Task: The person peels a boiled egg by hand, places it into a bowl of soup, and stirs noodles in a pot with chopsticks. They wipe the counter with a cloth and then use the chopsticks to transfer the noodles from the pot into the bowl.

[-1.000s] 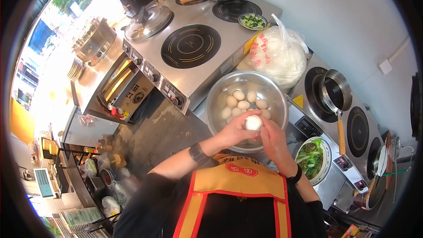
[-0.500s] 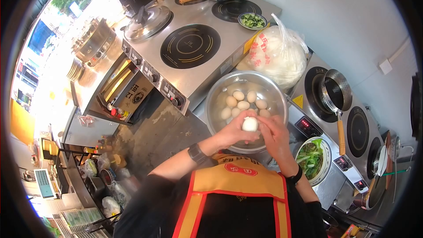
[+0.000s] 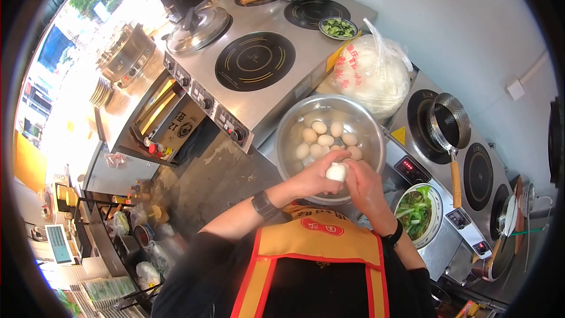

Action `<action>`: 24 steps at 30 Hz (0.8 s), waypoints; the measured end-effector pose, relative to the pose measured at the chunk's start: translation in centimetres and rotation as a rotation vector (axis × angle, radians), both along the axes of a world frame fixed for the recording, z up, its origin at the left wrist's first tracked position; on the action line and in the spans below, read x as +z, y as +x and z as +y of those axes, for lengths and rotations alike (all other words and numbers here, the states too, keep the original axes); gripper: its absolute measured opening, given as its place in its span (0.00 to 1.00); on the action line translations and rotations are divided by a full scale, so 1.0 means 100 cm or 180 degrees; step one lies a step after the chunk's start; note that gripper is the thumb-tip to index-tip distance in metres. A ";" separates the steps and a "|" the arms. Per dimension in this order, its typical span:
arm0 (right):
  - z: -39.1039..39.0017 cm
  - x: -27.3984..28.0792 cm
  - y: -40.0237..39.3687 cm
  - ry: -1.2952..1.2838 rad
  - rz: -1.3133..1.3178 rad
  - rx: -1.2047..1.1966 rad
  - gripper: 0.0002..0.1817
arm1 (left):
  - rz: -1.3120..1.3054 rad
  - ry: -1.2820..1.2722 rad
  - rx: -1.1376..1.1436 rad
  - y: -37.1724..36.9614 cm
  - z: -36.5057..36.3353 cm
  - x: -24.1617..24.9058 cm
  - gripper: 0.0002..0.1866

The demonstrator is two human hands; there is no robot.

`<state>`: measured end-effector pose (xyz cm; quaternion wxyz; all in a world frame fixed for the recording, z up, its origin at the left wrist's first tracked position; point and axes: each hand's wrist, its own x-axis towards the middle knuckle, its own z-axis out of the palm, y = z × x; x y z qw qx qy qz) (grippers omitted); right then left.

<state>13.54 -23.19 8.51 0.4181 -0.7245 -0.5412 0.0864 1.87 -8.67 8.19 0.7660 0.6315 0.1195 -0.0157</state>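
Note:
I hold a white peeled egg (image 3: 336, 172) between both hands over the near rim of a steel bowl (image 3: 288, 126). My left hand (image 3: 315, 179) cups the egg from the left and below. My right hand (image 3: 365, 187) pinches at its right side with the fingertips. Several unpeeled brownish eggs (image 3: 325, 139) lie in water in the bowl, just beyond my hands. I wear a dark wrist band on each arm and an orange-trimmed apron.
Induction hobs (image 3: 254, 60) stand behind the bowl, with a lidded pot (image 3: 197, 28) at left. A plastic bag of white noodles (image 3: 371, 73) sits right of the bowl. A strainer ladle (image 3: 448, 123) and a bowl of greens (image 3: 416, 212) are at right.
The egg has dropped slightly and turned in my hands; my right fingertips have shifted along its right side. The bowl and its eggs stay as they were.

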 end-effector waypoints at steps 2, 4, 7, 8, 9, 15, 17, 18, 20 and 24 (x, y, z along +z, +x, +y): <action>0.000 -0.002 -0.001 -0.0009 0.0357 -0.0345 0.10 | -0.0104 -0.0040 0.0015 0.001 0.000 -0.011 0.40; 0.001 -0.003 0.001 -0.0035 0.0349 -0.0502 0.09 | -0.0352 0.0168 0.0023 0.003 0.000 -0.015 0.39; 0.001 -0.007 0.010 -0.0153 0.0485 -0.0790 0.09 | -0.0023 -0.0507 0.0100 0.001 0.000 -0.006 0.35; 0.001 -0.009 0.013 -0.0245 0.0631 -0.0918 0.09 | -0.0022 -0.0506 0.0098 0.000 0.000 -0.008 0.35; 0.001 -0.014 0.015 -0.0243 0.0632 -0.0919 0.09 | -0.0111 -0.0816 0.0199 0.000 0.000 -0.012 0.32; 0.004 -0.014 0.015 0.0269 -0.0395 -0.0872 0.12 | -0.0334 -0.2181 0.0861 0.003 0.001 -0.024 0.20; 0.003 -0.012 0.014 0.0336 -0.0589 -0.0706 0.13 | -0.0460 -0.2487 0.1053 0.006 -0.001 -0.028 0.18; 0.002 -0.004 0.011 0.0338 -0.0589 -0.0707 0.13 | -0.0512 -0.2646 0.1180 0.008 -0.002 -0.032 0.18; 0.002 0.016 0.000 -0.0163 0.0980 -0.0399 0.15 | -0.0567 -0.2804 0.1306 0.009 -0.004 -0.036 0.17; 0.011 0.000 -0.002 -0.0531 0.1739 -0.0195 0.17 | -0.0657 -0.2615 0.0998 0.012 -0.014 -0.041 0.18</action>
